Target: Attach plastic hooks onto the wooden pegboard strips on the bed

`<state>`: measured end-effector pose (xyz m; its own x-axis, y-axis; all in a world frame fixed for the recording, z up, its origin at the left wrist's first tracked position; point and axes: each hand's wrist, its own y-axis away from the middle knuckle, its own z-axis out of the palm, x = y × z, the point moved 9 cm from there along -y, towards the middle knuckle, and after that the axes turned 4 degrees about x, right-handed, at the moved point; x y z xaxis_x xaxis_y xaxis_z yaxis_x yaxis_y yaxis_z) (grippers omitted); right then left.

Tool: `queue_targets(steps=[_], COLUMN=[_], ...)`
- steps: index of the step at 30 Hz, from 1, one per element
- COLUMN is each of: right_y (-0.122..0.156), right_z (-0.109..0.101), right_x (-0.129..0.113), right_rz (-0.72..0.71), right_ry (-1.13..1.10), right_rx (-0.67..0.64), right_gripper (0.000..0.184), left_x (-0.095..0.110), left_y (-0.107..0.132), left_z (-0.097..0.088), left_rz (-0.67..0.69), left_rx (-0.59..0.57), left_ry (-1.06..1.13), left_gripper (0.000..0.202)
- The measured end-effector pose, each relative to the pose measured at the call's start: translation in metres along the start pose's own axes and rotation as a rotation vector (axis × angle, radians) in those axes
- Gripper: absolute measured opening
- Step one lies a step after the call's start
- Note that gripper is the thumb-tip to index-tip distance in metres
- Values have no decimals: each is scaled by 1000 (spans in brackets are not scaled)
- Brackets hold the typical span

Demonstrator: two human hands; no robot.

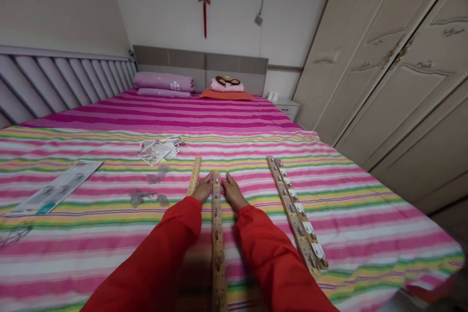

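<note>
A long wooden slat (218,243) with small metal fittings lies lengthwise on the striped bedspread (91,234), between my red sleeves. My left hand (204,188) and my right hand (233,191) press in on its far end from either side, fingers curled toward a small fitting there. A second bare wooden slat (194,175) lies just beyond my left hand. To the right a third slat (297,212) carries several white clips along its length.
Clear plastic bags of small parts (158,150) and loose clear pieces (146,196) lie left of centre. A printed sheet (54,187) rests at far left. Pillows (164,83) sit at the headboard. A wardrobe (402,73) lines the right side.
</note>
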<state>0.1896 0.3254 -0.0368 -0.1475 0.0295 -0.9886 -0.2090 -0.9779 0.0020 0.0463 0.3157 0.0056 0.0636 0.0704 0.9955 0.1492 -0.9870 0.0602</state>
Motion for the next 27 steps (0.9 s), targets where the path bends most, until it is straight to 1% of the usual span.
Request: queue_targets(steps=[2,3,6,9,10,12,15,16,18,20,22,23,25,27], right_y=[10,16,37,63,72,92,126,139,166,195,226,241,268,292], right_z=[-2,-4,-11,-24,-28,-36,-47,-51,-60,-70,-80,-84,-88,-82], right_x=[6,5,-4,-12,-14,-20,-31,-34,-38,-37,-31,-24,-4,15], right_rz=[112,140,146,177,186,189,159,145,113,83,44,51,130,239], right_ry=[-80,-109,-166,-220,-236,-264,-320,-335,-348,-312,-268,-258,-269,-298], right_rx=[10,12,14,33,36,35,35,39,47,55,78,98,119,75], right_gripper=[48,46,34,27,26,27,34,37,42,42,38,36,37,39], left_x=[3,6,21,33,36,37,27,23,12,5,0,-1,-3,-3], left_y=[6,10,30,59,69,88,111,117,126,131,133,133,133,132], left_z=[-4,-8,-27,-58,-73,-108,-163,-178,-199,-209,-211,-210,-206,-201], left_rz=[-14,-12,20,34,48,100,176,192,203,213,216,207,176,153], left_rx=[0,-2,-31,-66,-43,66,319,403,521,588,610,610,593,575], left_ry=[-4,-4,1,9,9,-5,-131,-193,-316,-412,-506,-564,-689,-781], left_gripper=[40,41,43,48,49,51,45,42,37,34,32,32,32,33])
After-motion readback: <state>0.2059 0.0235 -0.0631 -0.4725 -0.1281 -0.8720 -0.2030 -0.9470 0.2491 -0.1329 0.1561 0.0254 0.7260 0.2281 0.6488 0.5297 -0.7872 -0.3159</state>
